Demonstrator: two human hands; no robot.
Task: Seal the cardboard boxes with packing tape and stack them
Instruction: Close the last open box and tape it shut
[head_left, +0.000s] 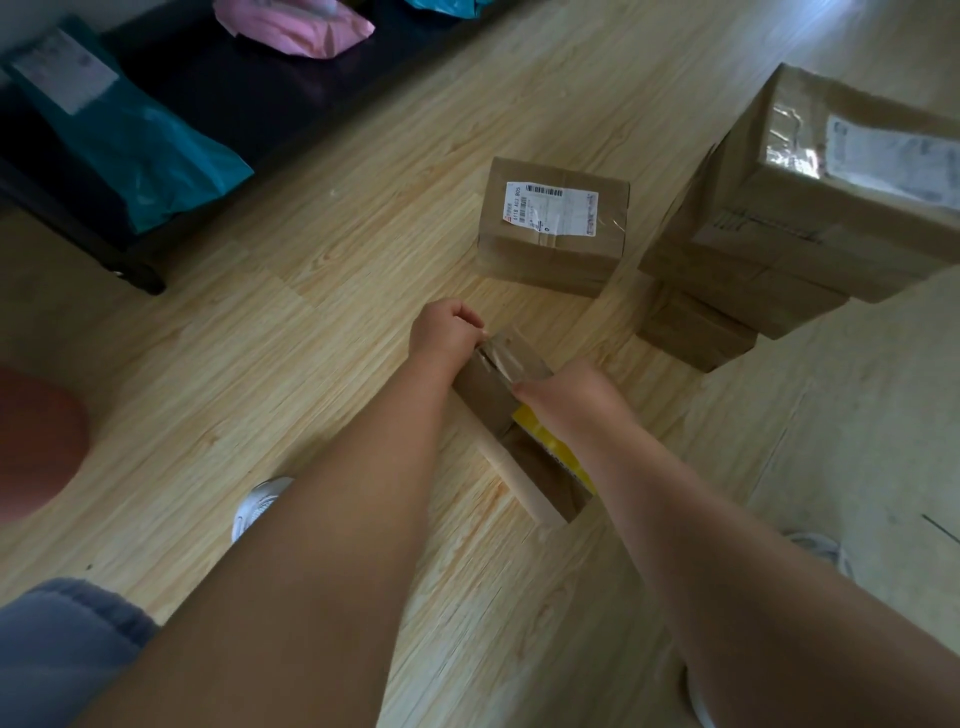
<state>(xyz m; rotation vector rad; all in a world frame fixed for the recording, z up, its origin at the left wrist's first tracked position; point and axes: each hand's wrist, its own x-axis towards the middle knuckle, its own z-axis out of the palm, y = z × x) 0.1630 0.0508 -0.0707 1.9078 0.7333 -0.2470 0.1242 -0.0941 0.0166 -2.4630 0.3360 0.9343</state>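
Wood floor (337, 312): left hand (447, 335) curled on small box (485, 395) far end, right hand (569, 397) grips its top; a slip could wrinkle the tape (506, 358)

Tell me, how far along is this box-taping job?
Done: the labelled box and the stack beside it look taped shut. In hand: left hand and right hand are on a small box, its near end open with something yellow inside. Left: sealing that box and stacking it.

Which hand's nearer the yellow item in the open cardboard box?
Right: right hand overlaps the yellow item; left hand grips the open cardboard box's far flap, further away.
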